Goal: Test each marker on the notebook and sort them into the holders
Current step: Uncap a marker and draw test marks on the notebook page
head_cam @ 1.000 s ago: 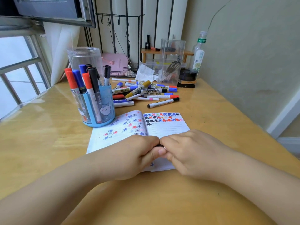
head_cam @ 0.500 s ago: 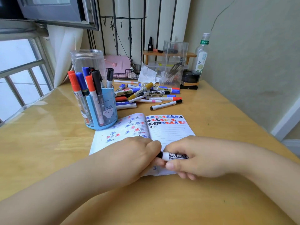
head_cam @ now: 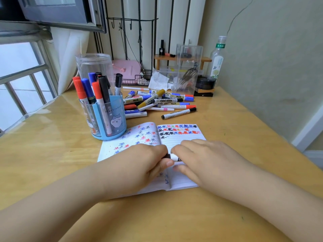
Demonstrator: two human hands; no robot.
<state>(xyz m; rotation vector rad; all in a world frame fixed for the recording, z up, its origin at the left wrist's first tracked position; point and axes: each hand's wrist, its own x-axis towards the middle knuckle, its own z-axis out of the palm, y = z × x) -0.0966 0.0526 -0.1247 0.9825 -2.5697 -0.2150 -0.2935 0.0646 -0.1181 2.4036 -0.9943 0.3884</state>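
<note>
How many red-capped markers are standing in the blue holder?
3 in the blue holder: rear left red cap, front left red cap, and middle red cap beside the black marker. More may be hidden behind them.

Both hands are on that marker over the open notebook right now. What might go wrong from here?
1. The left hand and right hand grip the marker low over the notebook; an exposed tip could leave a stray mark on the page.
2. Both forearms rest near the notebook's front edge and might drag it.
3. The full blue holder stands beside the left forearm and could tip if bumped.
</note>
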